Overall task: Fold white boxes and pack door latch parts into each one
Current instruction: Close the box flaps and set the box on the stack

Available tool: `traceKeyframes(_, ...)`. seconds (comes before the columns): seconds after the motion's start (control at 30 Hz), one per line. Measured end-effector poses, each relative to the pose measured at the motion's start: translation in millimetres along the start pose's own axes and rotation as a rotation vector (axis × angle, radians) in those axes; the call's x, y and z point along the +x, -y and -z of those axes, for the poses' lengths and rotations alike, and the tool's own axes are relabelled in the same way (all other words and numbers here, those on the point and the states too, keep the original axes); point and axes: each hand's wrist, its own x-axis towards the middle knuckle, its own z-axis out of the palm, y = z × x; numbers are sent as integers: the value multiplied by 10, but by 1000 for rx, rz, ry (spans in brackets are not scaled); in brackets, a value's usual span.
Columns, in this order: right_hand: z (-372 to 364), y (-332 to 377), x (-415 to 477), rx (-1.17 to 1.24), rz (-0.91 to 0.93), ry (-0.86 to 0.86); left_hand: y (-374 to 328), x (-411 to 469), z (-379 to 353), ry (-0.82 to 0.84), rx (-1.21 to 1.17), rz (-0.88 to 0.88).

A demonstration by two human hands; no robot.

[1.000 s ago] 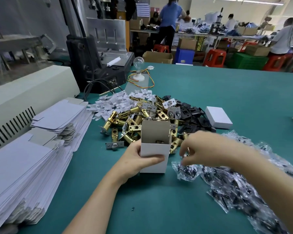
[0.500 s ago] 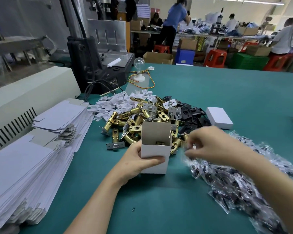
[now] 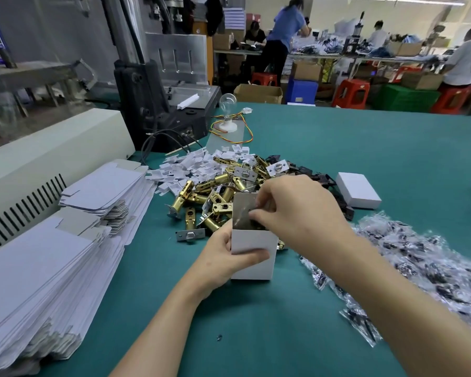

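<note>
The fingertips (image 3: 259, 214) of my right hand (image 3: 297, 213) are curled tight at the mouth of the open box (image 3: 252, 257), pinching what I take to be a small clear packet (image 3: 252, 223). Most of it is hidden behind the knuckles, so I can't vouch for its contents. My left hand (image 3: 220, 263) grips the open box from its left side, thumb across the front face, holding it upright on the green table (image 3: 337, 148) in the centre of the frame. Just behind the box lies the heap of brass latches (image 3: 201, 198), with white plastic pieces (image 3: 191, 167) beyond it and the loose pile of clear packets (image 3: 419, 265) at lower right. I judge this box is folded and partly filled, its top flap not yet closed. One closed white box (image 3: 358, 190) sits right of centre, seemingly finished. The tall stack of flat box blanks (image 3: 52, 254) at lower left tells me nearly all the folding and packing is ahead
</note>
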Motion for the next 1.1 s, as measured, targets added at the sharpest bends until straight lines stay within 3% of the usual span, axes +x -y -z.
traceKeyframes(0.2,-6,163,68,-126,12,157,11,6,-8,-50,-21,-71)
traceKeyframes(0.43,-44,188,160,-139,-1,271,-3,-5,-13,-331,81,-235)
traceKeyframes(0.6,-33,25,106,66,25,126,15,-18,14,-465,112,-341)
traceKeyframes(0.8,-138,-144,74,164,75,226,-21,-39,-6,-445,176,-418)
traceKeyframes(0.87,-154,-221,71,221,117,163,-26,-52,-2,-451,188,-409)
traceKeyframes(1.0,-275,-431,-29,561,62,-364,-37,-63,1,-476,220,-395)
traceKeyframes(1.1,-516,-508,-148,711,-15,-461,-42,-54,-9,-479,246,-385)
